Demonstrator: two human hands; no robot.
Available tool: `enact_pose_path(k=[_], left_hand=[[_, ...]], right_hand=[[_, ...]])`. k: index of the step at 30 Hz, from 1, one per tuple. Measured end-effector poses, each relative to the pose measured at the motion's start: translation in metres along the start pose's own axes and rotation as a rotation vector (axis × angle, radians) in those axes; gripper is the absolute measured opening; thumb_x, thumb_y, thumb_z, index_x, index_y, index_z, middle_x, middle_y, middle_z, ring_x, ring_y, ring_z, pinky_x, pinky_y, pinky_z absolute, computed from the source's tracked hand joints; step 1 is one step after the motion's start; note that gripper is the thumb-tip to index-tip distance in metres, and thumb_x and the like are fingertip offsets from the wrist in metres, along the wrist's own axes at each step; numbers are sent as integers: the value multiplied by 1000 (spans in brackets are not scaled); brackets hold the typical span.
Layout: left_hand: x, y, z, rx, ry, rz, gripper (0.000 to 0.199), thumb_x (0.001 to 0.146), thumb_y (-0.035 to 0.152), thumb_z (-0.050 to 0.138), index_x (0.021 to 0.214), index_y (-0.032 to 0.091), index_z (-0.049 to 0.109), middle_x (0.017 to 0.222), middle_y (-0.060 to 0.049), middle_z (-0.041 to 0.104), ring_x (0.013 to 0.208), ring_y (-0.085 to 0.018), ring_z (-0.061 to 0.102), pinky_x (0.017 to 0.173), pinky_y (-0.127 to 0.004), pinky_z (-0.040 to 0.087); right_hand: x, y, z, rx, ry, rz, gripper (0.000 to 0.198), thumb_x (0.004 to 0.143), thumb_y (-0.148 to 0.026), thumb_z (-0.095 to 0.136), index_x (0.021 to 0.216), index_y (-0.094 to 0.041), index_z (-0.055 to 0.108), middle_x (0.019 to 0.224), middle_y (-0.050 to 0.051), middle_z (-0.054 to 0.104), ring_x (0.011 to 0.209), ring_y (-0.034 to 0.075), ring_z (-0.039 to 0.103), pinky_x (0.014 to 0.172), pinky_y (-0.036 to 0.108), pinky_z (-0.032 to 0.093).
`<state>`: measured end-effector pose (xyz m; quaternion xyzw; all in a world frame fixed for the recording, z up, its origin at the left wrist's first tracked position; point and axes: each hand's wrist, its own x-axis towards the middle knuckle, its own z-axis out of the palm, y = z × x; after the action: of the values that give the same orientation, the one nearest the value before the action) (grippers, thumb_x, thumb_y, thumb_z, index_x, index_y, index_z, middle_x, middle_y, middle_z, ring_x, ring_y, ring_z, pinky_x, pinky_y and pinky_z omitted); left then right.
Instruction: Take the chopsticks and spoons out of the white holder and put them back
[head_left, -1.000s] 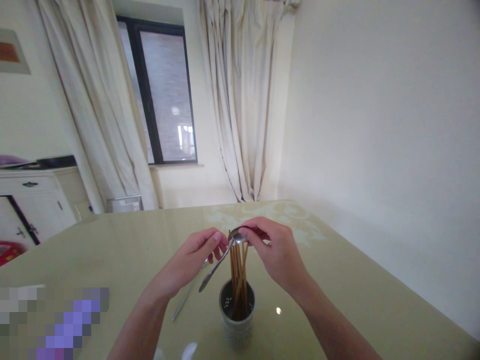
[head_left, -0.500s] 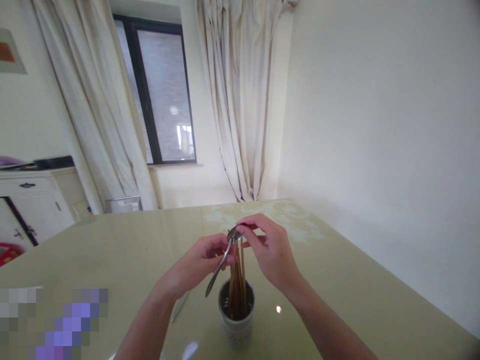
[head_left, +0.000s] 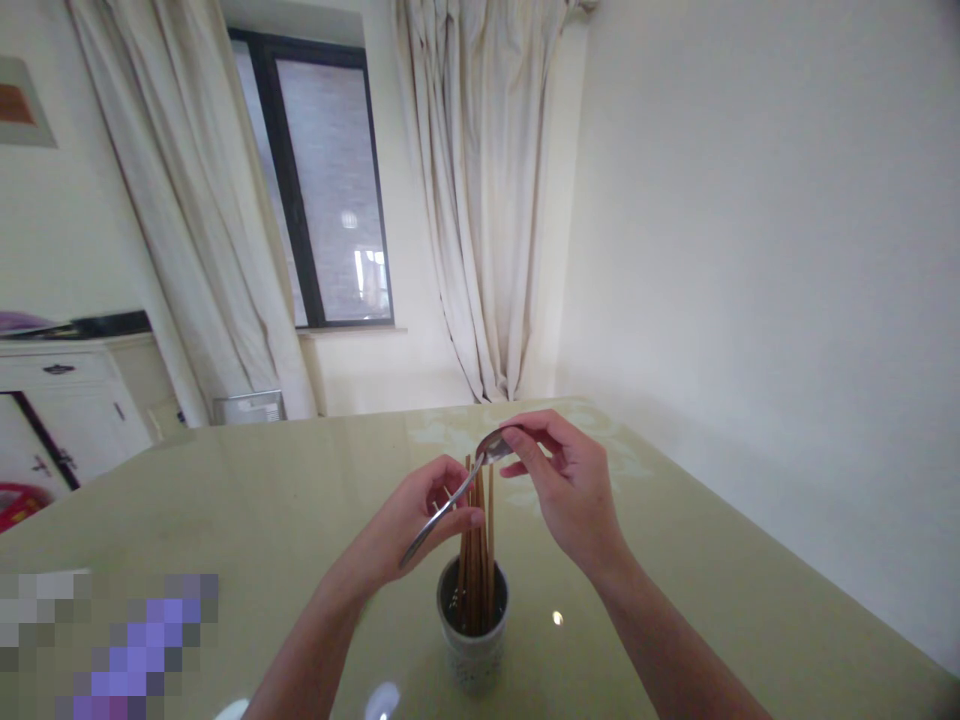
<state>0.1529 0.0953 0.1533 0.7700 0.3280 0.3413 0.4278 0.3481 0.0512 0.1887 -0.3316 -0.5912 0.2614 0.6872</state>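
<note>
My right hand [head_left: 574,490] pinches a metal spoon [head_left: 448,503] by its bowl, above the cup. The spoon's handle slants down to the left, in front of my left hand [head_left: 424,510]. The left fingers are curled around the upper part of a bundle of wooden chopsticks [head_left: 476,580], with the thumb across their front. The exact grip is partly hidden by the spoon. Small pale, shiny bits show between the left fingers, too small to name. The chopsticks stand upright in a pale patterned cup [head_left: 474,655] with a dark inside.
The cup stands on a glossy greenish table [head_left: 247,510]. A blurred-out purple and grey patch [head_left: 135,650] covers the lower left. A white cabinet [head_left: 82,420] is at the far left, a wall [head_left: 772,250] to the right, and a window [head_left: 330,190] with curtains [head_left: 487,200] behind.
My right hand has moved up and to the right with the spoon, whose bowl has come away from the chopstick tops. A thin metal stick below my left wrist is now out of sight.
</note>
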Motion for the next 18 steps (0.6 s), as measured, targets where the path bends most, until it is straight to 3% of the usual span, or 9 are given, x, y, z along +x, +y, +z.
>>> enact_pose_path(k=[4, 7, 18], left_hand=[[7, -13, 7, 103, 182, -7, 31, 86, 47, 74, 87, 22, 58, 79, 3, 62, 70, -14, 55, 63, -25, 43], [11, -21, 10, 83, 227, -74, 32, 83, 49, 74, 88, 22, 56, 80, 2, 64, 66, -14, 59, 58, -25, 43], [11, -28, 7, 37, 159, -95, 31, 88, 46, 67, 101, 19, 61, 89, -4, 71, 76, -19, 69, 65, -32, 54]], right_hand=[[1, -4, -3, 1, 6, -4, 15, 95, -34, 72, 95, -20, 74, 89, 5, 78, 82, 20, 76, 61, 27, 66], [4, -7, -11, -62, -27, -6, 15, 97, -34, 70, 95, -20, 75, 88, 5, 79, 79, 18, 75, 60, 24, 62], [3, -11, -17, -564, -336, -67, 16, 101, -25, 64, 95, -23, 78, 91, 1, 77, 84, 17, 70, 71, 27, 52]])
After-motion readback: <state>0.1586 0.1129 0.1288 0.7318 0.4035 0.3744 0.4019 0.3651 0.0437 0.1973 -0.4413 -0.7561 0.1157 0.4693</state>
